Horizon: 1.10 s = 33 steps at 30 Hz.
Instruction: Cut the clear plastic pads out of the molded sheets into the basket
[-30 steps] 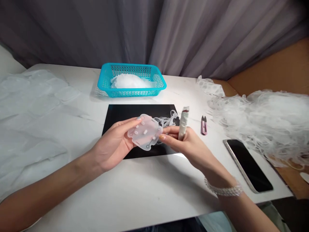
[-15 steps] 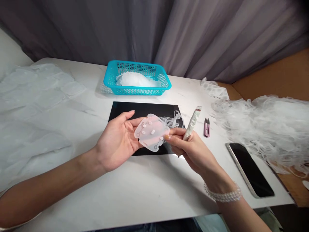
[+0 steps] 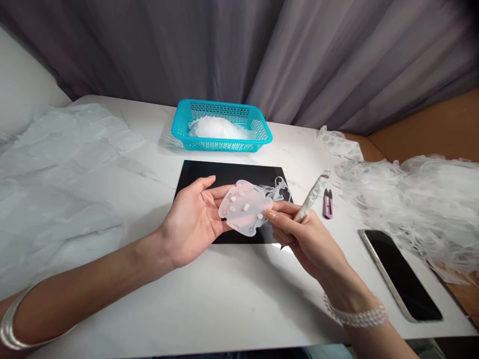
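A translucent, soft-looking sheet piece (image 3: 244, 213) with small raised nubs and slots is in front of me above a black mat (image 3: 228, 170). My right hand (image 3: 299, 227) pinches its right edge between thumb and fingers. The same hand also carries a craft knife-like tool with a wrapped handle (image 3: 312, 197); its dark pointed tip shows below the fingers. Thin translucent strips (image 3: 280, 188) trail behind the piece near that hand. Palm up, my left hand (image 3: 194, 222) has its fingers stretched out behind the piece's left part, partly hidden by it.
At the back a blue basket (image 3: 222, 146) holds whitish translucent pieces. Stacked sheets (image 3: 75, 144) cover the left side. To the right are pink thread snips (image 3: 328, 205), a phone (image 3: 402, 276) and a heap of translucent scraps (image 3: 415, 204) by cardboard.
The camera view has shifted slightly, so everything appears a bit further right and lower. Both hands keep nearly the same pose around the piece.
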Each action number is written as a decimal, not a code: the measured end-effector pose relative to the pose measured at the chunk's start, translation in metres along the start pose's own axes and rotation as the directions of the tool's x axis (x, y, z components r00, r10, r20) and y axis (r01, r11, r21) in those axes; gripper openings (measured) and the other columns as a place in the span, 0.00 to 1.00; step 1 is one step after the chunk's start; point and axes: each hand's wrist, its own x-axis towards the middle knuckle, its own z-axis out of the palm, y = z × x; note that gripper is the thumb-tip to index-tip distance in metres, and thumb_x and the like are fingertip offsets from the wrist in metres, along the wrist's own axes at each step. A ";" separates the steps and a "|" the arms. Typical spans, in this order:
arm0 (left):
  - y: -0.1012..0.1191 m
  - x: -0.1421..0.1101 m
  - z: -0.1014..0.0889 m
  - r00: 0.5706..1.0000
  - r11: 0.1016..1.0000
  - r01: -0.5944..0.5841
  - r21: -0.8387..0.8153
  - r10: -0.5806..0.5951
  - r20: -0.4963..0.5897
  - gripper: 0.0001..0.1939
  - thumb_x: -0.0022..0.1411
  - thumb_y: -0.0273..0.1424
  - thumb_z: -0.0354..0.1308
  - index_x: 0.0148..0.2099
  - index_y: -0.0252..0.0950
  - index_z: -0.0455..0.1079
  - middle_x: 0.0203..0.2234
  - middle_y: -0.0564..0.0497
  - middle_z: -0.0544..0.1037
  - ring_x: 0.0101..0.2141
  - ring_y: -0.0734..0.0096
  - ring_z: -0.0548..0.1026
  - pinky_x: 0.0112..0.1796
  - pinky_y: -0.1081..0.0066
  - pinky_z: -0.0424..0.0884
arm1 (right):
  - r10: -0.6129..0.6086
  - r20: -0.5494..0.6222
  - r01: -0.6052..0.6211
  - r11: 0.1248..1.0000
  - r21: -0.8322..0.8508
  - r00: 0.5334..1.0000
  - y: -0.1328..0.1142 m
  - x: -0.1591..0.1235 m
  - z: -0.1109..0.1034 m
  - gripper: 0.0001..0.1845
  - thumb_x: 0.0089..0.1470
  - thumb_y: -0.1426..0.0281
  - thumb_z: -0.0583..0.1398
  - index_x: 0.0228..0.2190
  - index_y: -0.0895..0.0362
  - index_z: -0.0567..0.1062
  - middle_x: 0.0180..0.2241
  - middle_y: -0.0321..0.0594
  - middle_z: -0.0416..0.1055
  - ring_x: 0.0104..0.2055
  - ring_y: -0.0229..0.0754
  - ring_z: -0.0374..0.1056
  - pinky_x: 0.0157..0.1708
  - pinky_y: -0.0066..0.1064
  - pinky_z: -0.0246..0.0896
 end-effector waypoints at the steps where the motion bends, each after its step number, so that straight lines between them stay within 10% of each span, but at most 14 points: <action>1: -0.001 0.001 -0.002 0.999 1.000 -0.027 0.008 0.028 -0.023 0.25 0.69 0.36 0.45 0.61 0.28 0.68 0.54 0.36 0.76 0.53 0.53 0.75 0.48 0.59 0.74 | -0.031 -0.043 0.030 0.999 -0.028 0.999 0.000 0.000 0.000 0.13 0.52 0.59 0.68 0.31 0.57 0.79 0.17 0.25 0.45 0.20 0.31 0.38 0.20 0.28 0.34; 5: -0.008 0.006 -0.010 0.992 0.999 -0.033 -0.020 0.031 -0.122 0.30 0.68 0.39 0.49 0.68 0.32 0.58 0.60 0.37 0.70 0.58 0.54 0.71 0.55 0.56 0.69 | -0.314 -0.207 0.213 0.892 -0.400 0.927 0.001 -0.005 0.009 0.12 0.56 0.60 0.64 0.35 0.55 0.81 0.17 0.28 0.49 0.20 0.33 0.45 0.20 0.29 0.43; 10: -0.013 0.006 -0.013 0.988 0.988 0.131 -0.085 -0.123 0.094 0.32 0.70 0.46 0.42 0.64 0.28 0.64 0.56 0.33 0.74 0.49 0.54 0.78 0.49 0.58 0.73 | -0.326 0.131 0.333 0.705 -0.626 0.936 -0.001 -0.021 0.019 0.14 0.59 0.61 0.62 0.42 0.53 0.82 0.18 0.32 0.62 0.19 0.34 0.51 0.22 0.30 0.52; 19: -0.010 0.003 -0.011 0.976 0.978 0.161 -0.133 -0.137 0.171 0.33 0.68 0.49 0.44 0.61 0.27 0.68 0.52 0.32 0.77 0.55 0.47 0.74 0.55 0.51 0.68 | -0.330 -0.362 0.234 0.930 -0.284 0.872 0.003 -0.030 -0.037 0.19 0.63 0.55 0.58 0.34 0.54 0.81 0.20 0.29 0.43 0.21 0.35 0.42 0.22 0.33 0.37; 33: -0.011 0.000 -0.011 0.993 0.998 0.058 0.010 -0.059 0.099 0.27 0.67 0.45 0.50 0.56 0.31 0.72 0.54 0.36 0.76 0.56 0.47 0.73 0.53 0.52 0.72 | -0.293 -0.384 0.177 0.934 -0.310 0.876 0.013 -0.028 -0.044 0.17 0.63 0.56 0.57 0.36 0.55 0.79 0.20 0.29 0.45 0.21 0.35 0.43 0.22 0.32 0.37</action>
